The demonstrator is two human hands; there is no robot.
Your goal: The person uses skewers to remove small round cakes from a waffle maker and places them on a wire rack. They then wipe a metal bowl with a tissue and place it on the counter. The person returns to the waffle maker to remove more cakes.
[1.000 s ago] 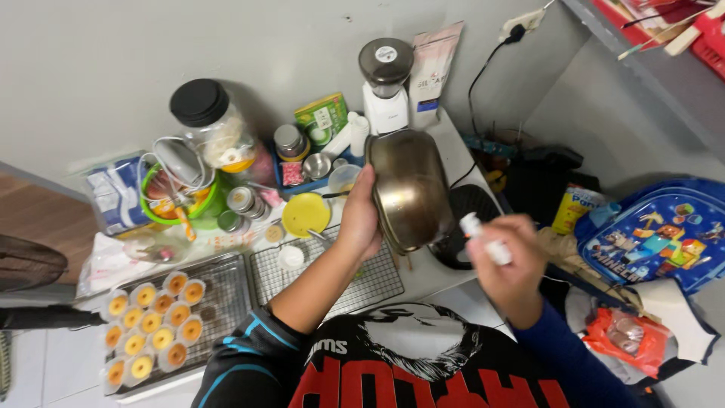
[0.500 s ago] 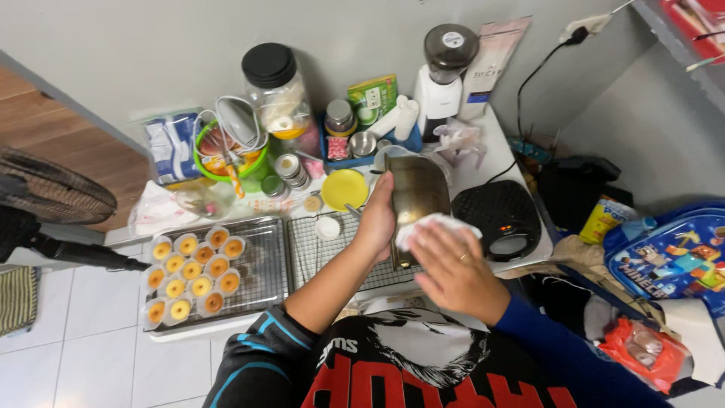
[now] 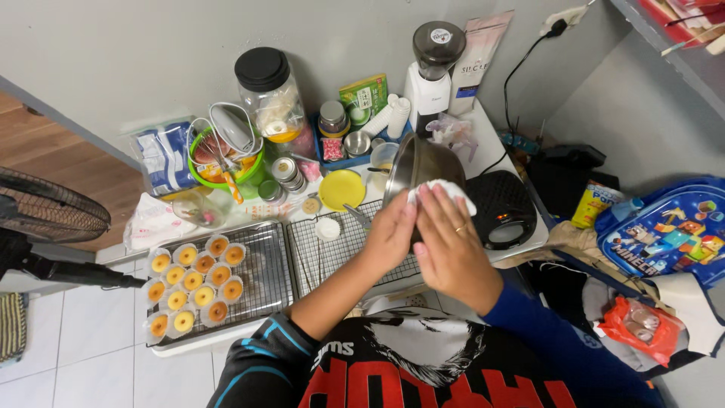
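Hands meet over the middle of a crowded white desk (image 3: 521, 240): the left hand (image 3: 389, 234) is curled against the side of a tilted steel mixing bowl (image 3: 423, 162), fingers closed on its wall and holding it up off the wire cooling rack (image 3: 332, 253) below, while the right hand (image 3: 451, 245) lies flat with fingers together, pressing a white tissue (image 3: 445, 189) against the bowl's outer surface near the rim. A ring shows on one finger of the right hand. The bowl sits above the right end of the rack, just beside a black waffle maker (image 3: 502, 211). To the left, a second rack over a baking tray (image 3: 260, 283) carries small yellow-orange cakes in white paper cups (image 3: 189, 283), clustered on its left half. Behind the racks stand a yellow lid (image 3: 341, 189), a green bowl with a hand mixer (image 3: 226, 151) resting in it, a large glass jar with a black lid (image 3: 268, 94), and a white coffee grinder (image 3: 434, 68). A blue backpack (image 3: 664, 230) lies at the far right, and a black fan (image 3: 45, 211) stands at the left edge.
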